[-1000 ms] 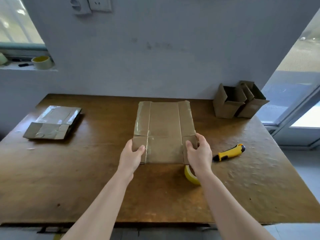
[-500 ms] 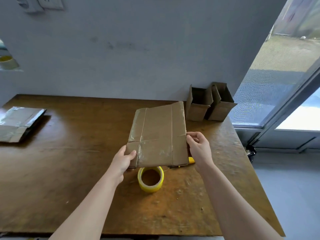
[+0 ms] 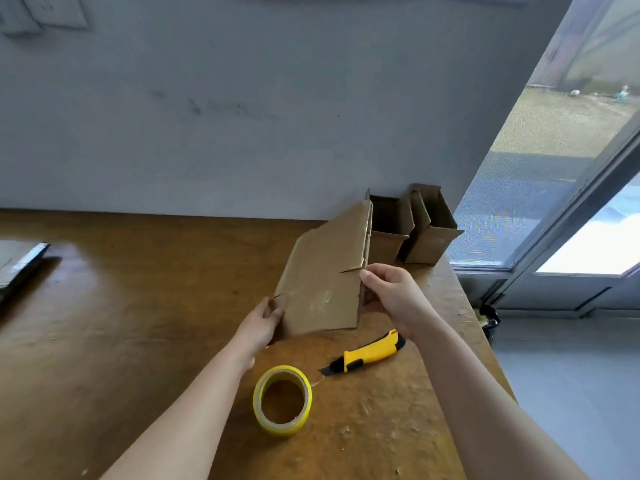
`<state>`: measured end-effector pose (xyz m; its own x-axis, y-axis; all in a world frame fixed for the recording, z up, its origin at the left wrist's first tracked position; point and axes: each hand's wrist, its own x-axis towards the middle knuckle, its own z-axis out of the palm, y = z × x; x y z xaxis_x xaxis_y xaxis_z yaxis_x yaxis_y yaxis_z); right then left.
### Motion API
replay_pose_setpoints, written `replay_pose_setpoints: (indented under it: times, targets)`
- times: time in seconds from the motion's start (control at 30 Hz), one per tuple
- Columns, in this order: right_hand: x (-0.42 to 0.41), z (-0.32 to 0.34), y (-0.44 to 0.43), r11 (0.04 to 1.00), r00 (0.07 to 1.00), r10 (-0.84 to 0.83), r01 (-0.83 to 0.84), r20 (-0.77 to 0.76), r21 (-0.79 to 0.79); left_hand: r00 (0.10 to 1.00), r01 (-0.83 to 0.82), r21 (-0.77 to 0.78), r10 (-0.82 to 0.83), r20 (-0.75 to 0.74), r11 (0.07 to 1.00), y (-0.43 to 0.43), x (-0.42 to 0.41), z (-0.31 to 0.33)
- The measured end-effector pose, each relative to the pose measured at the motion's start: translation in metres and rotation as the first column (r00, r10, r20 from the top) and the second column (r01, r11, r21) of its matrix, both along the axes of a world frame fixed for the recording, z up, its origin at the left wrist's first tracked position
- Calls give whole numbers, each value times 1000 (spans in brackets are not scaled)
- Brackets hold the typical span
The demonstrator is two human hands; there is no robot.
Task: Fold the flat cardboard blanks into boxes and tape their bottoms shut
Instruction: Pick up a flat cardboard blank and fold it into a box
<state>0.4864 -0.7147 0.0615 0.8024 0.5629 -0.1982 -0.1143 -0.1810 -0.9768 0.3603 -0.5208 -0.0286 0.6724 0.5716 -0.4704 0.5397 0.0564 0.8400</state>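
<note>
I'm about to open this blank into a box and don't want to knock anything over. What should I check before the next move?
1. Both hands on the blank: ok. The left hand grips the lower left edge of the cardboard blank, the right hand its right edge.
2. Blank lifted off the table: ok, tilted up.
3. Blank opened into a tube: not ok, the panels lie flat together.
4. Tape roll within reach: ok, just in front.
5. Utility knife out of the way: cannot tell; it lies close below the right hand.
6. Finished boxes clear: not ok, the blank's top corner overlaps them in view.
</note>
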Motion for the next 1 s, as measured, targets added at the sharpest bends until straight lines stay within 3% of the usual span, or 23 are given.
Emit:
replay_pose_setpoints:
  times: [0.1,0.2,0.3,0.47,0.57,0.63,0.7,0.83,0.9,1.0]
  targets:
    - [2,-4,9,997,998,-66,67,12,-46,990,140,221,-129,-64,965,-14,13,16]
    - [6,-4,18,993,995,-100,98,-31,-63,943,271,28,-271,192,962,-39,25,49]
    - [7,-2,27,988,996,-84,79,-31,-129,904,366,19,-361,229,930,-54,34,68]
    - [11,0,30,965,996,-62,42,-68,-259,964,231,-28,-225,141,972,-47,34,70]
    - [17,-1,25,945,989,-66,19,-135,-327,986,163,248,-167,-6,955,-42,34,74]
    - [23,-5,24,918,996,-55,21,-73,-396,990,140,409,-129,-54,902,-43,33,79]
    - [33,-9,24,926,995,-95,86,-7,-368,992,128,490,-113,-60,862,-43,31,83]
    - [54,-5,29,938,968,-248,248,28,-243,996,84,419,-79,-28,904,-38,29,84]
    - [60,-5,30,950,982,-169,186,87,-250,1000,-22,369,14,24,929,-35,28,82]
    - [62,-3,29,919,953,41,82,301,-386,958,-282,291,250,142,914,-22,28,80]
